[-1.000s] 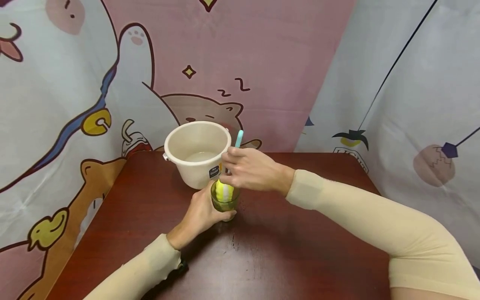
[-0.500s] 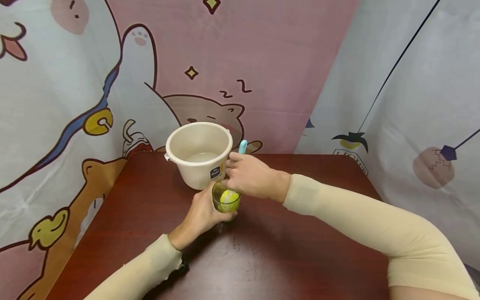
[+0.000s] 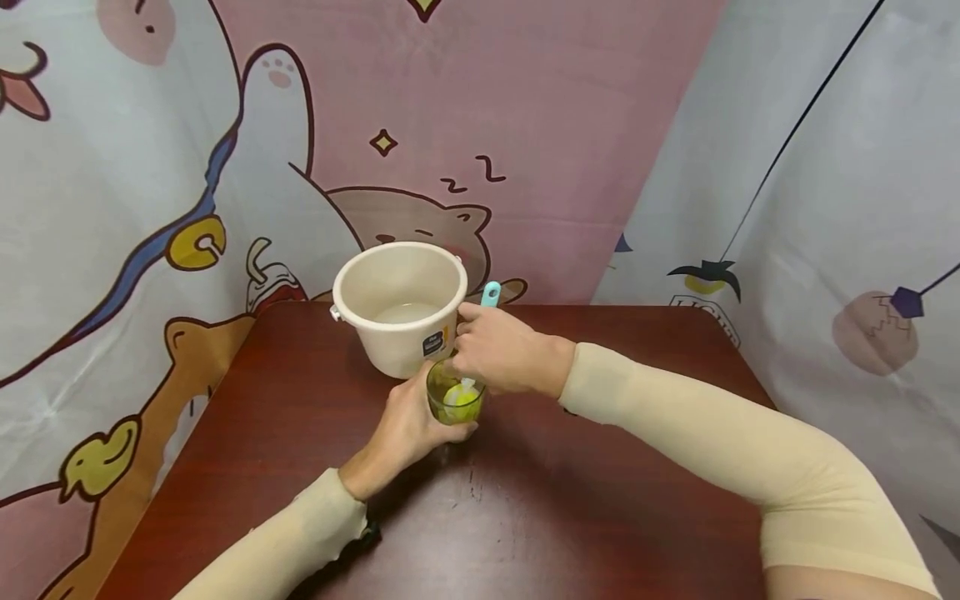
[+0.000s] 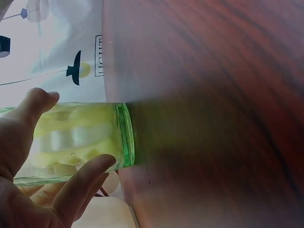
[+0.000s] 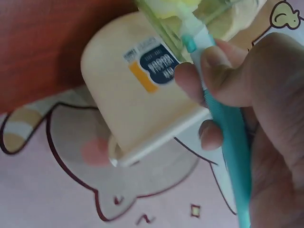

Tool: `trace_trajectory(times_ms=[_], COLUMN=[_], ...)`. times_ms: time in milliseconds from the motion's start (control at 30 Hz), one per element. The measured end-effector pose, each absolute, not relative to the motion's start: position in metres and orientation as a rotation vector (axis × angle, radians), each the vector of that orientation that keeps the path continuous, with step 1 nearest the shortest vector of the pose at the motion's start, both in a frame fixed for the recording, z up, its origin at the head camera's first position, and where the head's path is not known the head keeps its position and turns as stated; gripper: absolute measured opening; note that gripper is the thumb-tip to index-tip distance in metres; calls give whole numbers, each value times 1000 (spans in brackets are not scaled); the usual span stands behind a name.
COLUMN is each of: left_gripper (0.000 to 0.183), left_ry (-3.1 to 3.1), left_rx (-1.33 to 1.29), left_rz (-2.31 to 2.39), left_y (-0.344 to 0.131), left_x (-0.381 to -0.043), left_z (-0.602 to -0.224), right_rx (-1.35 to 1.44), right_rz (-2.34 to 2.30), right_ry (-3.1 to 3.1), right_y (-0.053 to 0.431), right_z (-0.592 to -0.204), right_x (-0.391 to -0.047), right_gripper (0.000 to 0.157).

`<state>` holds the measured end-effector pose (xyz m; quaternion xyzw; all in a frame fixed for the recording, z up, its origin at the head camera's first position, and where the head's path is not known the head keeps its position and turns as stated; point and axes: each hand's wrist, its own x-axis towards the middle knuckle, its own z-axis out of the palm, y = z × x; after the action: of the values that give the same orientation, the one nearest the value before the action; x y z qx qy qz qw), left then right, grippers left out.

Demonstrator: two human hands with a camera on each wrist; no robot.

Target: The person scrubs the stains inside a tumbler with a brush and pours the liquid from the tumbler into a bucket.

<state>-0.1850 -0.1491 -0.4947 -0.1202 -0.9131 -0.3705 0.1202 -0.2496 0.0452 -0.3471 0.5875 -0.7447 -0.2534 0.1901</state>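
My left hand (image 3: 408, 421) grips a green-tinted drinking glass (image 4: 76, 166), thumb on one side and fingers on the other. The glass's base is close over the table, its mouth tilted toward my right hand. Inside sits the yellow-and-white sponge head (image 3: 461, 400) of a cup brush, seen through the wall in the left wrist view. My right hand (image 3: 502, 346) holds the brush's teal handle (image 5: 230, 137) between thumb and fingers, just above the rim. The handle's end sticks up past the hand in the head view.
A cream bucket (image 3: 399, 342) with a dark label stands right behind the glass, close to both hands. The reddish-brown table (image 3: 585, 500) carries some scuff marks. A cartoon-printed curtain (image 3: 570, 150) hangs behind it and along the sides.
The sponge head has gone from the rim down deeper into the glass. My right hand has shifted slightly right, and the handle leans differently. The left hand keeps its grip.
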Motion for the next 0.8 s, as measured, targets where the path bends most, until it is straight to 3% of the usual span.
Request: trace_trajectory(times_ms=[67, 233, 333, 600, 800], left_gripper=[89, 95, 97, 90, 95], left_ry=[-2672, -2660, -2655, -2660, -2641], left_rx=[-355, -367, -365, -378, -384], left_rz=[-1082, -1083, -1077, -1074, -1106], left_y=[-148, -147, -149, -151, -150], left_x=[-184, -185, -186, -186, -185], left_z=[-495, -494, -494, -496, -495], right_rx=[1671, 1672, 1672, 1662, 1641], right_rz=[-682, -655, -663, -889, -933], right_ry=[-2054, -1761, -1591, -1431, -1596], right_y=[50, 55, 51, 27, 18], right_z=[-342, -319, -309, -300, -291], right_x=[-250, -244, -239, -228, -225], right_gripper=[43, 16, 12, 20, 22])
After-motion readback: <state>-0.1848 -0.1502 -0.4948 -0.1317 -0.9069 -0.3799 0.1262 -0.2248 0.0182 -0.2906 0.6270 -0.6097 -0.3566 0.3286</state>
